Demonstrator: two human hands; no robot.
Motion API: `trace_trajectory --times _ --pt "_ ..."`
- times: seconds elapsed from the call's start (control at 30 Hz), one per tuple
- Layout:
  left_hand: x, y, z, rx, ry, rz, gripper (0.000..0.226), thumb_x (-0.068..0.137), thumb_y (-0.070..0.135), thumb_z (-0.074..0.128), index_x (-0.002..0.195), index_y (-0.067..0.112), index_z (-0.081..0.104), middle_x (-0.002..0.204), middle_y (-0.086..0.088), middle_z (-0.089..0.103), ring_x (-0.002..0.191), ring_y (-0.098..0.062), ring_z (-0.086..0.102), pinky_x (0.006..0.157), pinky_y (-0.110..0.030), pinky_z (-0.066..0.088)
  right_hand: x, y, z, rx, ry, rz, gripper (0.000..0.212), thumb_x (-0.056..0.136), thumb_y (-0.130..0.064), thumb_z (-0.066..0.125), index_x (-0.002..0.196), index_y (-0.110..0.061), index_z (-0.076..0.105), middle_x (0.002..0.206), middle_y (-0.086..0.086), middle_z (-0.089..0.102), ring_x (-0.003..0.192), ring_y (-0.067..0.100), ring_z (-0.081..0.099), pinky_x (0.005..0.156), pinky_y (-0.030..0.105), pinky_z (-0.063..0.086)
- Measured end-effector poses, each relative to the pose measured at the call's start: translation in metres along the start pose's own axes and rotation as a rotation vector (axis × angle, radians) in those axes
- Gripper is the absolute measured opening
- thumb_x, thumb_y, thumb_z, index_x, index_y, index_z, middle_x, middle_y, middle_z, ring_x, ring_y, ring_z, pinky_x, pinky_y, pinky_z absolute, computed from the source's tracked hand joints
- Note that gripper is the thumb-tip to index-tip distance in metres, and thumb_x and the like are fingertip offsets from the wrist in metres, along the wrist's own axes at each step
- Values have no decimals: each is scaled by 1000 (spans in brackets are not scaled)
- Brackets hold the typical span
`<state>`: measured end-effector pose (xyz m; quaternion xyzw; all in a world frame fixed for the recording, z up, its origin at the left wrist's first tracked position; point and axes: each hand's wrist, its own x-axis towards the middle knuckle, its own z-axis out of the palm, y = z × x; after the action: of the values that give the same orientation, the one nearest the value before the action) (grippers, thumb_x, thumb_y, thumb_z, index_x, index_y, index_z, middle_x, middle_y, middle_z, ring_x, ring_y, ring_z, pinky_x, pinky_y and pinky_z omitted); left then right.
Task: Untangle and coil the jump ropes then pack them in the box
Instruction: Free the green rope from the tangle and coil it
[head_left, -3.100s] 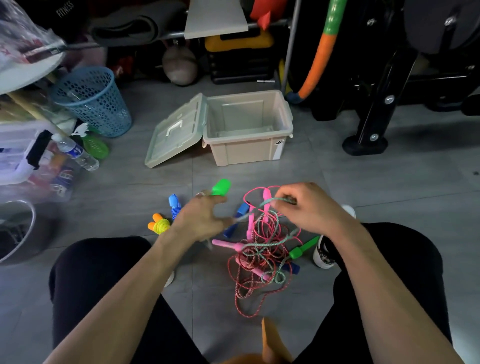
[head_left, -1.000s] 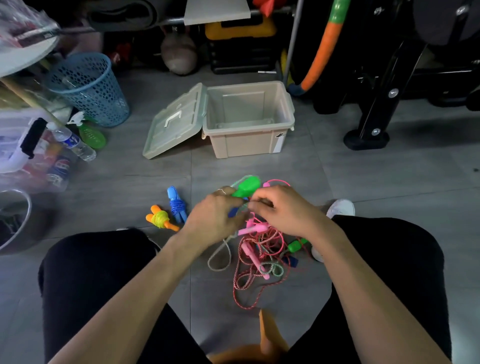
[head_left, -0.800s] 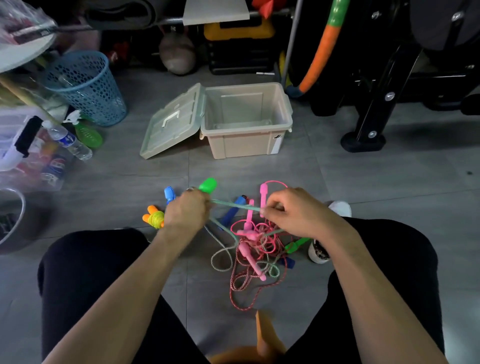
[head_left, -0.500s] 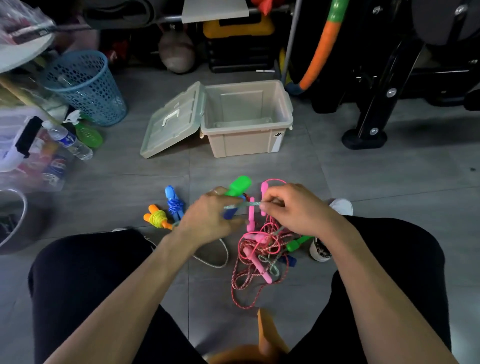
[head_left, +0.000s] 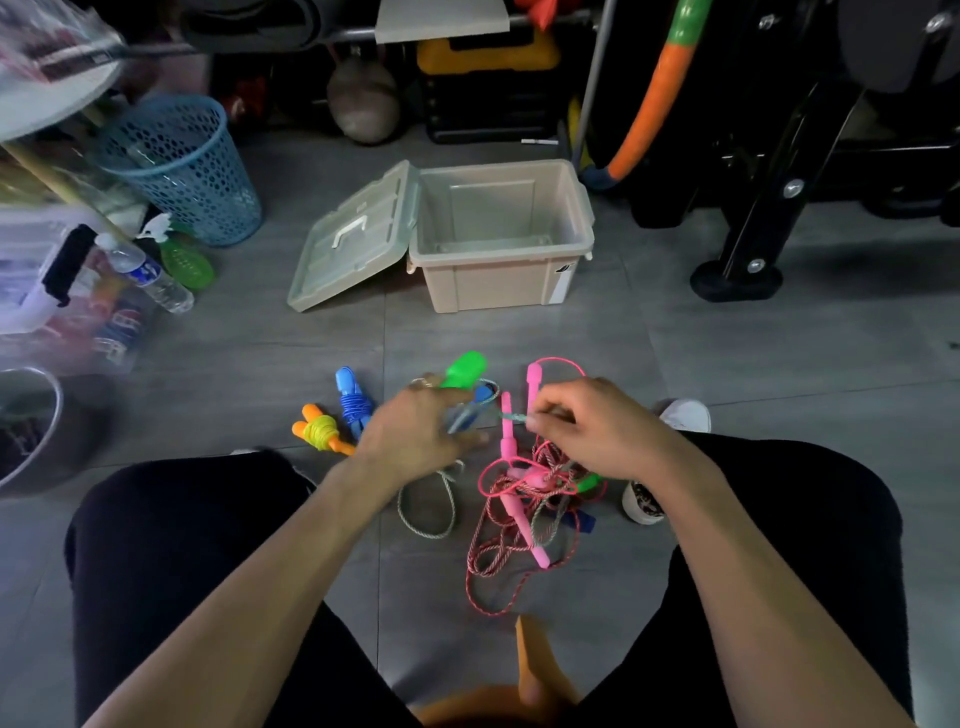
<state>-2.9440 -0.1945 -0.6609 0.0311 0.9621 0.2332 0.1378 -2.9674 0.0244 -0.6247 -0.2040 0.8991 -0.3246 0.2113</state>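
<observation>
A tangle of pink and pale green jump ropes (head_left: 524, 499) with pink handles lies on the floor between my knees. My left hand (head_left: 415, 431) holds a green handle (head_left: 462, 370) and loops of the pale green rope; a slack loop (head_left: 428, 506) hangs below it. My right hand (head_left: 597, 428) pinches the same pale rope just left of its fingers. Two coiled ropes lie to the left, a blue one (head_left: 353, 405) and a yellow-orange one (head_left: 322, 431). The beige box (head_left: 498, 288) stands open and empty beyond, its lid (head_left: 353, 239) leaning at its left side.
A blue mesh basket (head_left: 182, 166), a water bottle (head_left: 150, 275) and clear bins crowd the left. A black machine base (head_left: 735, 278) and an orange-green foam tube (head_left: 644, 104) stand at the right back. My white shoe (head_left: 685, 415) is by the tangle.
Over the last second my hands pulled the pale green rope apart, then came together again. A loop of that rope has dropped below my left hand.
</observation>
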Motion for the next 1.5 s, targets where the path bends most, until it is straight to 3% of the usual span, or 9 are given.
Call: trace_trajectory --times 0.13,0.27,0.43,0.53,0.67,0.93,1.1,1.2,1.5 --pt "-5 19 11 13 134 225 25 86 39 52 101 25 67 104 0 58 96 -29 61 69 -42 52 6 -11 11 37 14 -62 18 94 -24 61 77 -20 64 54 -11 54 51 -1 49 50 15 34" --pt "6 -17 0 136 212 -15 22 97 34 49 106 24 66 109 -4 60 98 -32 60 70 -41 49 0 2 -6 -33 17 47 22 93 -30 62 71 -24 62 63 -12 65 60 5 60 57 23 44" --pt "7 -40 -4 206 -59 -308 36 92 52 52 113 26 65 121 -4 60 107 -30 60 84 -40 48 -6 16 -20 -52 101 78 20 90 -29 65 70 -30 62 67 -14 64 64 -1 59 59 24 44" --pt "-3 -13 5 89 -24 -25 49 81 60 62 123 35 61 124 0 57 111 -23 58 86 -37 50 0 6 -5 28 54 5 14 93 -27 62 82 -22 68 68 -15 65 64 1 60 59 21 44" --pt "-10 16 14 63 109 213 31 90 47 48 96 22 66 110 -2 57 96 -29 61 69 -37 49 7 -7 7 91 49 -50 16 93 -27 62 83 -18 69 56 -15 61 53 -3 56 51 12 36" --pt "8 -38 4 330 -90 -476 32 98 24 39 125 17 55 126 -10 58 113 -38 57 97 -44 44 -7 12 -15 -88 20 96 17 91 -29 60 76 -24 68 75 -7 70 71 10 66 68 34 55" --pt "-5 8 9 83 -2 47 40 83 54 56 116 34 62 117 -1 56 104 -27 60 81 -41 52 3 1 2 25 26 -17 17 93 -26 60 77 -22 65 65 -13 68 58 3 61 52 18 44" --pt "-8 22 10 78 112 163 22 89 42 51 97 27 66 104 0 57 94 -29 61 67 -36 48 8 -4 9 89 47 -46 16 93 -28 61 79 -22 65 61 -9 66 52 -1 59 48 10 38" --pt "9 -29 -6 233 112 -457 26 92 23 51 113 21 65 113 -11 61 98 -36 64 83 -41 50 6 17 -5 -134 61 60 18 91 -29 62 73 -24 65 72 -5 67 66 12 62 61 33 50"
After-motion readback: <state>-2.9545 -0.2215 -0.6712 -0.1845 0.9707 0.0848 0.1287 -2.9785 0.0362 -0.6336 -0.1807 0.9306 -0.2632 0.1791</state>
